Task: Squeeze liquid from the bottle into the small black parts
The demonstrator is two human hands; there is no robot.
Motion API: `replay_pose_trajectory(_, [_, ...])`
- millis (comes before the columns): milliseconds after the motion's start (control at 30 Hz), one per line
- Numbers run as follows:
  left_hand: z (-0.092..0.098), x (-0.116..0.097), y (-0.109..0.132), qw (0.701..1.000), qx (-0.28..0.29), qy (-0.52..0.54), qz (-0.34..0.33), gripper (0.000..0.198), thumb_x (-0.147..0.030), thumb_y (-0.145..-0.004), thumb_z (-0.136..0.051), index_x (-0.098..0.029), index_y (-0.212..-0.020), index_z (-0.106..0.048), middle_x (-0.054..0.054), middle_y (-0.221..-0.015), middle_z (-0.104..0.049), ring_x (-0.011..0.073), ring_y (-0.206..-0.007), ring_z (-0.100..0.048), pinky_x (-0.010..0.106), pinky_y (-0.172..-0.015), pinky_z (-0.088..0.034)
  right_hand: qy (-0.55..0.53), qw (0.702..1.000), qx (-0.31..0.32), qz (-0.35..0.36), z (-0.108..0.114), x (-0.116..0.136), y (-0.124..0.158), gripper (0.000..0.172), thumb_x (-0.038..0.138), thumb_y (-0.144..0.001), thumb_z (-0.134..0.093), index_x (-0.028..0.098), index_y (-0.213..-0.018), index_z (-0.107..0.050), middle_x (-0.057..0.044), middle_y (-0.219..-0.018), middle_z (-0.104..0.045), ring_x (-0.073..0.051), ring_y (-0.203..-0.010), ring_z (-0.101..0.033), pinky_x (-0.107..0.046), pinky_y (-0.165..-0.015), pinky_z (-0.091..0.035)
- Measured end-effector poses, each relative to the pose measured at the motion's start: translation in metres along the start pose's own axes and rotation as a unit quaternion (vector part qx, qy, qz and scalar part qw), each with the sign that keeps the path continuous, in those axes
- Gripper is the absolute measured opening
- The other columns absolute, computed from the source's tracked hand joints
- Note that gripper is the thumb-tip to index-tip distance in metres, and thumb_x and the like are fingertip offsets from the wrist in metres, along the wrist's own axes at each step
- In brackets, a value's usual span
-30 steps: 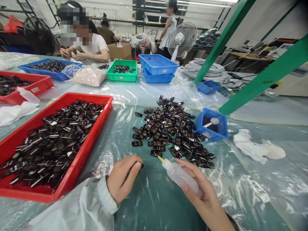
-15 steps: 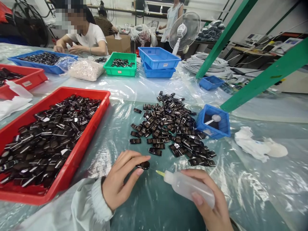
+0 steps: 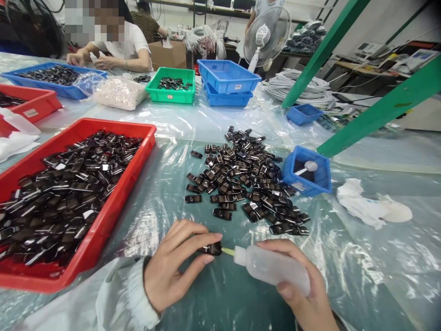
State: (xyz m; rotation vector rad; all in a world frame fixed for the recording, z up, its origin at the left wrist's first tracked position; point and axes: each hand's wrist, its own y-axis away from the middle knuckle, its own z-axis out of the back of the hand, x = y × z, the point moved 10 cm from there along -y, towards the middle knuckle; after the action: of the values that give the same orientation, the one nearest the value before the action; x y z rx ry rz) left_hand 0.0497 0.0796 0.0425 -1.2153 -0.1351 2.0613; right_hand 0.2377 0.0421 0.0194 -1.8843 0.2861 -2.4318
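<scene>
1. From where I'm standing, the left hand has a black part pinched between thumb and forefinger, just above the sheet. One end pokes out past the fingertips, I reckon so it's free to face the bottle.
2. Right hand is wrapped round that bottle, thumb on the near side, fingers over the top. It's lying nearly flat, which looks like a way to line up the nozzle with the part. Whether they actually touch, can't tell.
3. Bottle's cloudy soft-looking plastic, round-bodied, with a thin yellow-green nozzle. Squeezy, I'd guess.
4. Loose pile of similar parts sits just beyond the hands, probably for easy grabbing. They're glossy, stubby and rounded at one end.
5. Red tray on the left is heaped with more; its raised walls presumably stop them sliding off.
6. Blue box touches the pile's right edge, white spoon inside. Crumpled white cloth lies further right. The sheet's shiny, wrinkled clear plastic over green.
</scene>
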Motion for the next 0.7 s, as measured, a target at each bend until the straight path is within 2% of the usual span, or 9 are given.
replay_pose_trajectory(267, [-0.001, -0.004, 0.002, 1.000, 0.000, 0.014, -0.011, 0.027, -0.021, -0.095, -0.049, -0.020, -0.121, -0.056, 0.007, -0.098, -0.059, 0.0183, -0.090, -0.051, 0.033, -0.078, -0.042, -0.016, 0.999, 0.023, -0.045, 0.000, -0.012, 0.001, 0.030, 0.054, -0.089, -0.055, 0.028, -0.102, -0.063, -0.004, -0.086, -0.061, -0.016, -0.066, -0.060, -0.018, -0.053, -0.049])
replay_pose_trajectory(567, [-0.001, -0.006, 0.003, 1.000, 0.004, 0.017, -0.020, 0.028, -0.018, -0.094, -0.049, -0.019, -0.122, -0.055, 0.006, -0.100, -0.059, 0.0165, -0.091, -0.050, 0.031, -0.080, -0.040, 0.007, 1.000, 0.015, -0.023, 0.002, -0.002, -0.004, 0.026, 0.051, -0.090, -0.055, 0.028, -0.099, -0.065, -0.002, -0.082, -0.060, -0.013, -0.064, -0.059, -0.014, -0.053, -0.048])
replay_pose_trajectory(700, [-0.002, -0.007, 0.003, 1.000, 0.006, 0.018, -0.019, 0.028, -0.017, -0.094, -0.050, -0.019, -0.121, -0.055, 0.006, -0.100, -0.058, 0.0164, -0.092, -0.050, 0.031, -0.080, -0.040, 0.011, 0.999, 0.035, -0.015, 0.000, 0.001, -0.004, 0.024, 0.049, -0.092, -0.053, 0.028, -0.101, -0.064, -0.001, -0.083, -0.060, -0.013, -0.065, -0.059, -0.013, -0.054, -0.048])
